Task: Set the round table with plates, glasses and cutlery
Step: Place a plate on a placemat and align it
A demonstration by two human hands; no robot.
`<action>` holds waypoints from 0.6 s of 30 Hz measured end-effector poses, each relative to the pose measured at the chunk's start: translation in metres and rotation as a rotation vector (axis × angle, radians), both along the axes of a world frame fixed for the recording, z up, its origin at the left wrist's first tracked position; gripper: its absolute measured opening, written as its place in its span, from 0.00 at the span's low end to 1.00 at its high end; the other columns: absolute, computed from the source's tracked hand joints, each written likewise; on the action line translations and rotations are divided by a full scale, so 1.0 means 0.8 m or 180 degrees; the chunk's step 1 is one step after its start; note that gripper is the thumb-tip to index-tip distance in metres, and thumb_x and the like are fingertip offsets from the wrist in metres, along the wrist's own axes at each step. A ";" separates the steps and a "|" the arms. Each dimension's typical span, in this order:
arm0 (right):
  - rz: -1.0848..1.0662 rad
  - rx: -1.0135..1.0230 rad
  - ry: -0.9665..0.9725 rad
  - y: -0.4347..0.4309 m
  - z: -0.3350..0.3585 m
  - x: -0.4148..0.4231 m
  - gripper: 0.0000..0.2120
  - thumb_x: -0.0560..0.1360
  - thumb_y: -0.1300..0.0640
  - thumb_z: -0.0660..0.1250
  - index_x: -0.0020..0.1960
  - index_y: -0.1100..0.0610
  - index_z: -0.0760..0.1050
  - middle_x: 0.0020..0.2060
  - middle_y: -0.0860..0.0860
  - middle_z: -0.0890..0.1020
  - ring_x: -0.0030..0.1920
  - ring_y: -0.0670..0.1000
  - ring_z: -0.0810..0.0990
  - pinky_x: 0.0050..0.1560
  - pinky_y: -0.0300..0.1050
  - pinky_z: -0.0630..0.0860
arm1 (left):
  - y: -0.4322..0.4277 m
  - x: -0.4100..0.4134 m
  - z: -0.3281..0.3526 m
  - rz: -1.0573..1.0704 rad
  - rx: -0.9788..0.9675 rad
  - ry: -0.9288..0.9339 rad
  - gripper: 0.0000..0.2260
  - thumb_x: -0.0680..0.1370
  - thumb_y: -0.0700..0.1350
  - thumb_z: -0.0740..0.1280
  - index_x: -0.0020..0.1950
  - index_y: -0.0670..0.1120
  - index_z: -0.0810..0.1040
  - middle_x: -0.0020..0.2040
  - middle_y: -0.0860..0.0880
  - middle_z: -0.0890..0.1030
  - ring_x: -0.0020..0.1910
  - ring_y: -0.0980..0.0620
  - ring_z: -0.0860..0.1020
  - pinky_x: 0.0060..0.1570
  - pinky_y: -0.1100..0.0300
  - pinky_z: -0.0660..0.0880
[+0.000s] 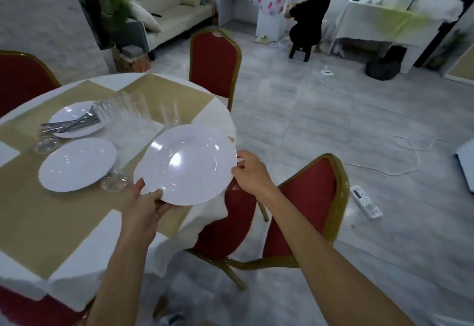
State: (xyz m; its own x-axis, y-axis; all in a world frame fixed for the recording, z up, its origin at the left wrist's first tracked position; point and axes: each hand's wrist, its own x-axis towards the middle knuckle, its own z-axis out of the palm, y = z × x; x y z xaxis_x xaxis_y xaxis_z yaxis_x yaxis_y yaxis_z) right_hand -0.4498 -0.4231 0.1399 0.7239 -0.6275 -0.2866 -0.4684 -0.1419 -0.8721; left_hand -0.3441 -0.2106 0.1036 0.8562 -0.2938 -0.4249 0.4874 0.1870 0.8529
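While both hands hold it, a white plate (pixel 186 164) is tilted slightly above the right edge of a round table (pixel 64 223), partly out past the rim. The left hand (pixel 147 203) grips the plate's near-left edge, thumb on top and fingers curled beneath. The right hand (pixel 250 174) pinches the right edge between thumb and fingertips. Covering the table is a white cloth with beige squares. A second white plate (pixel 77 164) lies flat to the left, with a clear glass (pixel 114 180) lying just beside its near edge. Farther back, a third plate (pixel 77 120) carries a bundle of cutlery (pixel 69 124), and several clear glasses (pixel 125 107) stand close behind it. Red chairs with gold frames (pixel 302 205) surround the table on a pale grey floor.
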 end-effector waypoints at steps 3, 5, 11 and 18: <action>-0.0013 0.0009 -0.0042 -0.034 0.014 -0.043 0.23 0.76 0.66 0.60 0.68 0.52 0.72 0.46 0.55 0.83 0.42 0.56 0.85 0.45 0.52 0.84 | -0.041 -0.037 0.007 -0.0078 -0.0094 0.0137 0.23 0.79 0.30 0.60 0.69 0.50 0.73 0.56 0.47 0.82 0.53 0.47 0.82 0.39 0.57 0.82; -0.0052 0.0033 -0.0102 -0.057 0.025 -0.065 0.23 0.76 0.67 0.60 0.68 0.52 0.72 0.47 0.54 0.82 0.40 0.55 0.84 0.41 0.48 0.85 | -0.067 -0.054 0.011 -0.0139 -0.0115 0.0147 0.25 0.78 0.29 0.60 0.70 0.51 0.74 0.57 0.46 0.83 0.55 0.45 0.82 0.39 0.57 0.83; -0.0092 0.0026 -0.0149 -0.128 0.021 -0.088 0.23 0.75 0.68 0.60 0.68 0.53 0.73 0.48 0.52 0.83 0.41 0.56 0.86 0.41 0.51 0.85 | -0.137 -0.076 0.027 -0.0108 -0.0016 0.0010 0.26 0.76 0.30 0.64 0.70 0.51 0.74 0.57 0.46 0.83 0.54 0.44 0.83 0.47 0.52 0.81; 0.0167 -0.0052 -0.0093 -0.225 0.014 -0.040 0.23 0.76 0.68 0.62 0.69 0.53 0.73 0.47 0.54 0.84 0.36 0.50 0.86 0.36 0.40 0.82 | -0.212 -0.063 0.027 0.0189 -0.0031 -0.0082 0.24 0.77 0.30 0.64 0.69 0.50 0.76 0.50 0.48 0.86 0.53 0.44 0.83 0.51 0.50 0.80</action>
